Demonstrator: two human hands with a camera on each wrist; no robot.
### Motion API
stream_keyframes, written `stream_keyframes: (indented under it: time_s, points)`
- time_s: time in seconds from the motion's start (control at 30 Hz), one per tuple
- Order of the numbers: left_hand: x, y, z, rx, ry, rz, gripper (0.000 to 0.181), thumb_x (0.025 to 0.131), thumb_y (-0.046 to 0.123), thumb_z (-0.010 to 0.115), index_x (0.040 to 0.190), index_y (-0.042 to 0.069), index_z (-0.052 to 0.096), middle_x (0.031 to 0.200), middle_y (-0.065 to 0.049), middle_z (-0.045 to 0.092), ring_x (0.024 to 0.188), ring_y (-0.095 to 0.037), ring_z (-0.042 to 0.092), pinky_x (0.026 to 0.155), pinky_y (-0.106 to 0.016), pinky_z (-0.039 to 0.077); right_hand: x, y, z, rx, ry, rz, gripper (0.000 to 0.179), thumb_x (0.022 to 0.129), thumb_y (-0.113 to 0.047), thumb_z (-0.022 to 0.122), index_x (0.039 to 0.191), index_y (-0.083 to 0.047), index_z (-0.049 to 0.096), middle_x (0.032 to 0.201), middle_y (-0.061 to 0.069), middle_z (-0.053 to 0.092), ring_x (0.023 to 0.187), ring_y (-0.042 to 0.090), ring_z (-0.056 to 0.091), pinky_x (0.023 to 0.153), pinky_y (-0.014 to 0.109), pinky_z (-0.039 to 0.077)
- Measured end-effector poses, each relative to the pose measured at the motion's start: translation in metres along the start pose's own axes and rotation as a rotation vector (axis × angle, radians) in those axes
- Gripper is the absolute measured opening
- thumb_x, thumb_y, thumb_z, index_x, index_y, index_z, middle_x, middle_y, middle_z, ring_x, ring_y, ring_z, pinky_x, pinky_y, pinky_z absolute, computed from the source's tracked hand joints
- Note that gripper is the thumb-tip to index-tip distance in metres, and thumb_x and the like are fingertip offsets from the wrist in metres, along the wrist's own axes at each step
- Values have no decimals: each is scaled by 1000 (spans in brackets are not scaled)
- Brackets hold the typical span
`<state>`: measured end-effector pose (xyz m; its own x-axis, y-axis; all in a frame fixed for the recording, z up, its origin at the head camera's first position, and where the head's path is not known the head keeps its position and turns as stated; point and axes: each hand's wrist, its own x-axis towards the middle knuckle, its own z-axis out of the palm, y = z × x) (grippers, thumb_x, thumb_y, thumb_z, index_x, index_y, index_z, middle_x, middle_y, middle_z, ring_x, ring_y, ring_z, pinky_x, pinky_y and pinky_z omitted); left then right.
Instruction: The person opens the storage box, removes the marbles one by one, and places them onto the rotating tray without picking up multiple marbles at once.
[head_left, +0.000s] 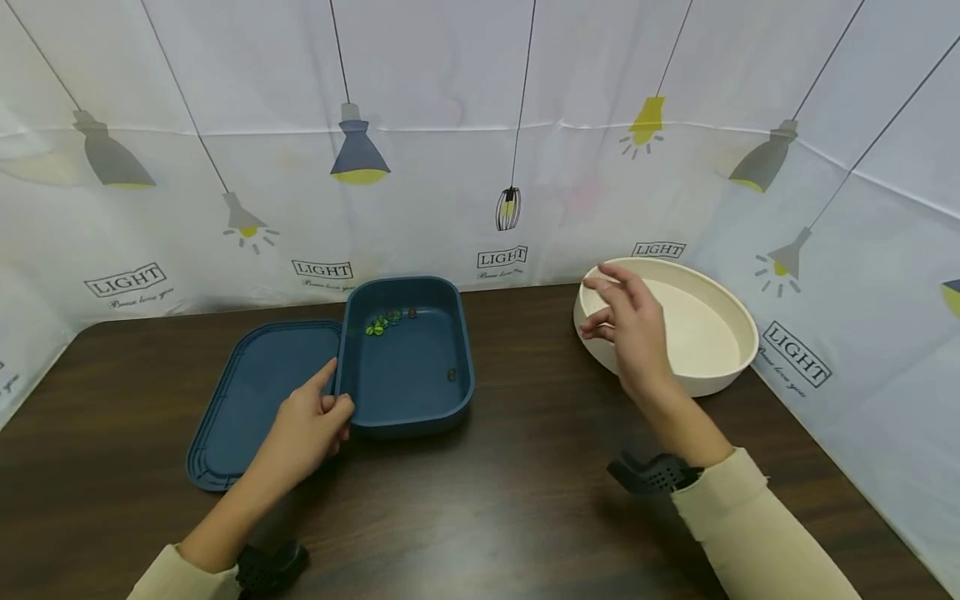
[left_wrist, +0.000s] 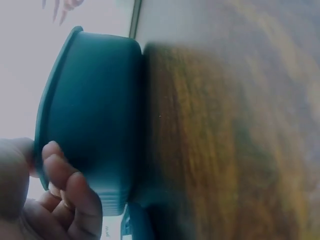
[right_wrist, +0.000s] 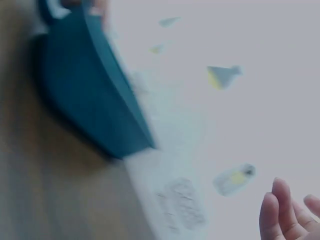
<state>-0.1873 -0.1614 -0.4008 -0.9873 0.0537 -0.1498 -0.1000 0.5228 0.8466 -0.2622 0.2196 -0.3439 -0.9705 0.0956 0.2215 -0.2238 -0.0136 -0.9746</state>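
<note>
A deep blue rectangular box point(head_left: 408, 358) stands left of centre. My left hand point(head_left: 309, 421) pinches its near left rim, with the index finger pointing along the left side. In the left wrist view the fingers point(left_wrist: 75, 192) curl against the outside of the wall, below the rim. Inside the box lie several small shiny green pieces point(head_left: 378, 325) and a few small dark brown ones point(head_left: 452, 375). My right hand point(head_left: 633, 329) is raised over the left side of a round cream dish point(head_left: 705, 333), its fingers loosely bent and nothing visible between them.
A flat blue lid point(head_left: 258, 400) lies on the dark wooden table point(head_left: 480, 517), close against the box's left side. Behind everything hangs a white sheet point(head_left: 435, 75) printed with lamps. The cream dish stands at the back right, near the sheet.
</note>
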Motion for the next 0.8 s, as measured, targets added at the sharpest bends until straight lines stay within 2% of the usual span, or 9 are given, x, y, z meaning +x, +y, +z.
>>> stream_keyframes:
  time_s: [0.13,0.23,0.4,0.57,0.7,0.8]
  points:
    - [-1,-3,2,-5,4,16,72,103,24,48,164,15,10,58,-1,50,48,-13,43,50,-31,43,10,-19,-31,89,45,-23,26,104,-24,54,128,-13,56,114,-4,66,60,8,66,59,20,57]
    - [-1,-4,2,0,20,39,73,104,27,51,164,17,10,57,2,46,48,-13,42,50,-31,42,17,-25,-54,78,101,-42,31,102,-26,58,130,-12,56,117,-3,63,63,9,68,58,20,57]
    - [1,-7,4,-6,50,79,73,104,25,53,164,21,12,56,2,47,49,-15,47,50,-31,44,28,-26,-92,-126,222,-64,45,100,-31,62,139,-10,54,122,-6,56,68,4,70,61,16,56]
    - [1,-8,5,-4,66,98,72,103,21,52,164,21,13,56,0,50,49,-16,49,49,-31,44,37,-18,-124,-406,308,-55,44,101,-35,60,138,-12,58,115,-17,56,75,-5,66,66,10,54]
    - [1,-8,5,3,71,92,70,103,20,51,163,19,14,57,-2,52,47,-14,46,47,-31,42,41,-6,-147,-591,411,25,47,100,-42,58,139,-16,60,104,-27,54,86,-12,55,77,6,46]
    - [2,-9,6,11,74,83,69,104,21,50,163,18,16,57,-4,54,45,-13,42,46,-30,41,44,6,-163,-660,479,123,53,98,-49,56,142,-18,59,113,-21,58,100,-6,51,92,17,42]
